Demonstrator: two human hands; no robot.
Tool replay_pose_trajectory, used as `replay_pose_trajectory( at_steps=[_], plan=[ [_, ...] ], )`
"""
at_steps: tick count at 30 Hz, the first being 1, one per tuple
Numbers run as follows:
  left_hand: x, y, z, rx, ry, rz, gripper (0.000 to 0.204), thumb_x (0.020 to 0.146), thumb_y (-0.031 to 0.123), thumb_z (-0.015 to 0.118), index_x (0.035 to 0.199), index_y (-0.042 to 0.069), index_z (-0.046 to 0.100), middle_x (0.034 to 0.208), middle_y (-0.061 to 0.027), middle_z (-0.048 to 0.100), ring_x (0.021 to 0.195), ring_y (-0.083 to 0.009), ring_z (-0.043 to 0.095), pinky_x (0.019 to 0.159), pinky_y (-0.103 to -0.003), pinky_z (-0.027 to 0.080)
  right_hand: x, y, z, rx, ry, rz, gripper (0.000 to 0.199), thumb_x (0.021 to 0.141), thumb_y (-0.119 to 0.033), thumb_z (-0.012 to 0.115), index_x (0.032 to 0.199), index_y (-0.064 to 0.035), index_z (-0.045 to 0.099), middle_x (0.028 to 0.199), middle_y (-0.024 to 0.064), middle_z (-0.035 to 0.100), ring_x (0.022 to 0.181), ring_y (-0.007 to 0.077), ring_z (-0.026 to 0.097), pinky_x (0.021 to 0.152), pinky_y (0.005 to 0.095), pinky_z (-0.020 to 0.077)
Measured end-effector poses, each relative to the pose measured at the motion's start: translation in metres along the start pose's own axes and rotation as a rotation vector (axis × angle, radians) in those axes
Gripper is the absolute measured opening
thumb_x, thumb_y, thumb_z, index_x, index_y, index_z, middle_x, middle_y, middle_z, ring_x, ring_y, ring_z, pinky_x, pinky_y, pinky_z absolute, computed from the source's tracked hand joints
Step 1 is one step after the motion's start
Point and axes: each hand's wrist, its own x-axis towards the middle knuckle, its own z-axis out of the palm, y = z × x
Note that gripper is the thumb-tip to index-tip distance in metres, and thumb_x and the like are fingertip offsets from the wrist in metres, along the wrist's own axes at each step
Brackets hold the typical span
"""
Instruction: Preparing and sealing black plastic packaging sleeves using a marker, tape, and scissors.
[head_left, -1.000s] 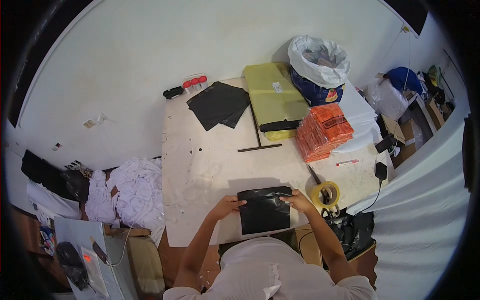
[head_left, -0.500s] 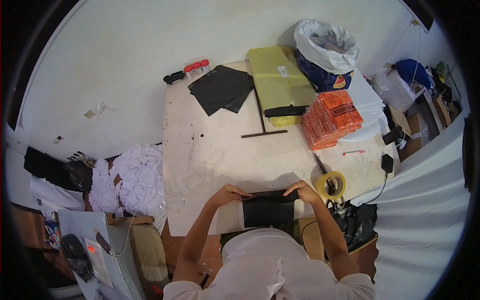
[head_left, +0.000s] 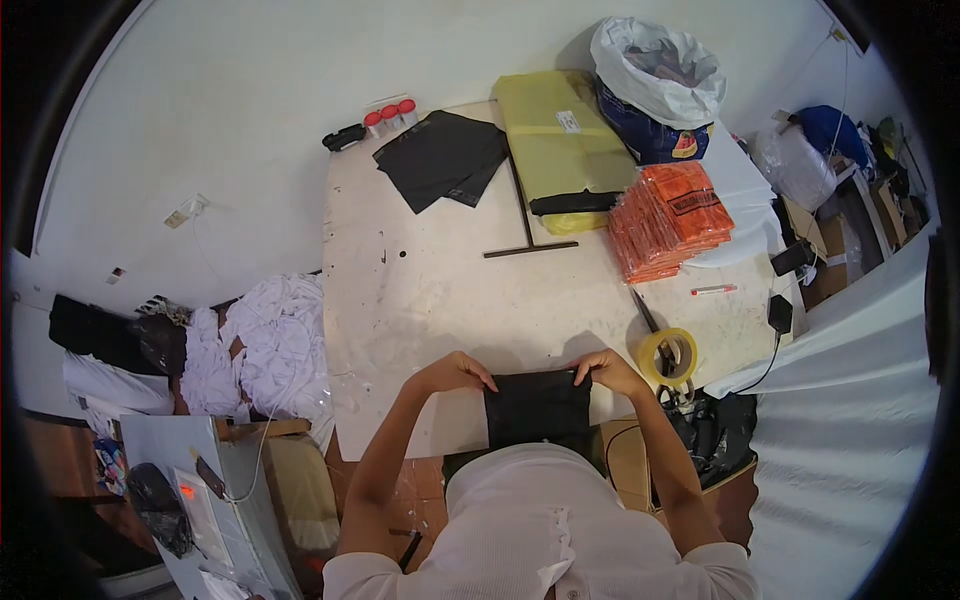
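A flat black plastic bag hangs over the near edge of the pale table, close against my body. My left hand pinches its far left corner between thumb and fingers. At the far right corner, my right hand pinches it likewise. The bag's far edge is stretched straight between both hands. More flat black bags lie overlapping at the back of the table.
To the right lie a yellow tape roll, scissors and a red-and-white marker. Beyond them stand an orange stack of wrapped packets, a yellow package and a white-lined sack. A dark T-shaped bar lies mid-table.
Both hands have shifted to the bag's far corners, and its far edge, folded or bunched before, now lies straighter. The view has tilted slightly.
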Motion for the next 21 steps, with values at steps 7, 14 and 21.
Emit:
replay_pose_trajectory(
  at_steps=[7, 14, 21],
  plan=[
    [-0.006, -0.007, 0.018, -0.125, 0.131, -0.048, 0.016, 0.081, 0.009, 0.059, 0.092, 0.001, 0.067, 0.079, -0.0064, 0.065, 0.074, -0.0096, 0.057, 0.073, -0.023, 0.046, 0.002, -0.005, 0.0, -0.108, 0.052, 0.005, 0.026, 0.064, 0.015, 0.046, 0.073, 0.0002, 0.065, 0.082, 0.0082, 0.065, 0.093, 0.0169, 0.059, 0.083, 0.0262, 0.0437],
    [0.006, 0.007, 0.063, 0.191, 0.662, -0.195, 0.021, 0.078, 0.02, 0.069, 0.078, 0.002, 0.059, 0.076, -0.0023, 0.058, 0.069, -0.0081, 0.053, 0.063, -0.023, 0.045, 0.0, -0.005, -0.002, -0.153, 0.049, 0.052, 0.022, 0.064, 0.014, 0.051, 0.076, 0.0006, 0.064, 0.093, 0.0086, 0.064, 0.093, 0.0176, 0.059, 0.082, 0.0274, 0.0442],
    [0.007, -0.013, 0.083, -0.189, 0.842, 0.038, 0.01, 0.079, 0.007, 0.066, 0.076, 0.003, 0.057, 0.079, -0.0014, 0.058, 0.075, -0.007, 0.053, 0.068, -0.021, 0.043, -0.018, -0.026, 0.024, -0.134, 0.242, -0.123, 0.032, 0.061, 0.015, 0.058, 0.083, -0.0057, 0.068, 0.113, 0.0098, 0.058, 0.104, 0.0186, 0.053, 0.083, 0.0269, 0.0434]
  ],
)
